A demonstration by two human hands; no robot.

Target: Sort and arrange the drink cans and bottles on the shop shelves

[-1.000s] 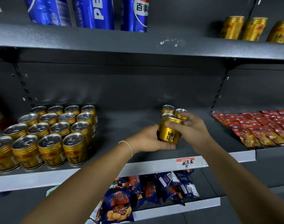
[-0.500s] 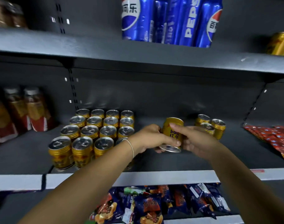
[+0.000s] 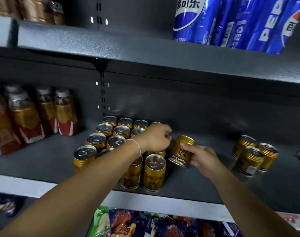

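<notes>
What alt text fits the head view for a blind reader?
A person's right hand holds a tilted gold can beside a block of gold cans on a grey shelf, with the left hand above that block. To the right stand three more cans; blue cans sit above.

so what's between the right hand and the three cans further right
Only bare grey shelf separates the right hand and the three cans, per the head view.
</notes>
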